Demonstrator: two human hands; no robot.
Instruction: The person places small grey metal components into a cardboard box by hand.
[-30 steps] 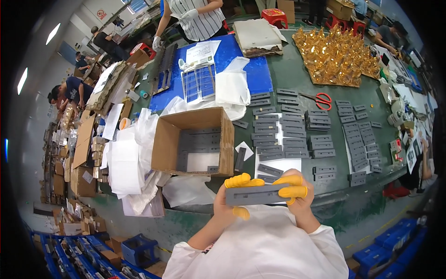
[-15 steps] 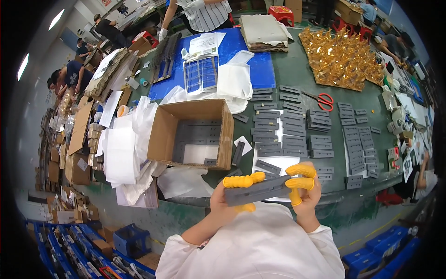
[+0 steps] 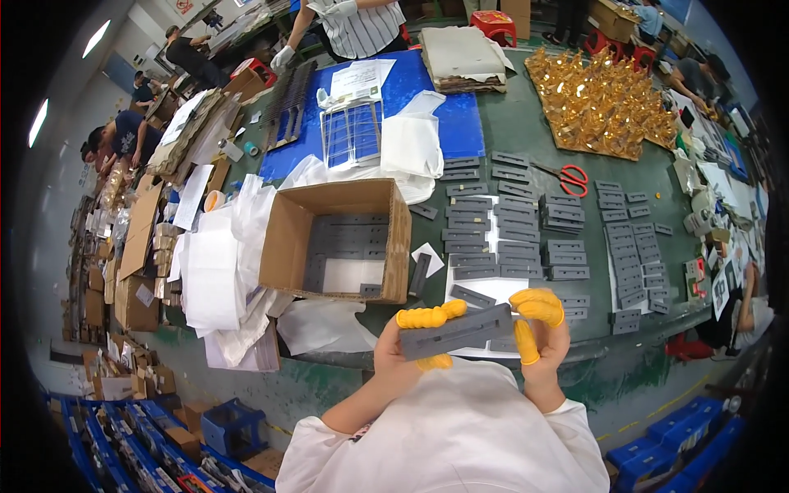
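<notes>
A flat dark grey bar (image 3: 460,330) with a slot along its face is held in front of my chest. My left hand (image 3: 403,347), in yellow finger cots, grips its left part, with fingers over the top edge and the thumb below. At the bar's right end is my right hand (image 3: 544,329), also in yellow finger cots, its fingers bent and parted from the thumb. I cannot tell whether a fingertip touches the bar. Just beyond, one similar grey bar (image 3: 473,297) lies on white paper (image 3: 501,289).
An open cardboard box (image 3: 401,246) with grey bars inside stands to the left. Rows of grey bars (image 3: 518,230) cover the table ahead. Red-handled scissors (image 3: 573,180) lie beyond them. Shiny gold pieces (image 3: 604,103) crowd a board at far right. A person (image 3: 362,29) stands across the table.
My right hand's fingers and thumb have parted at the bar's right end. The bar has turned slightly, showing more of its face. My left hand keeps its hold.
</notes>
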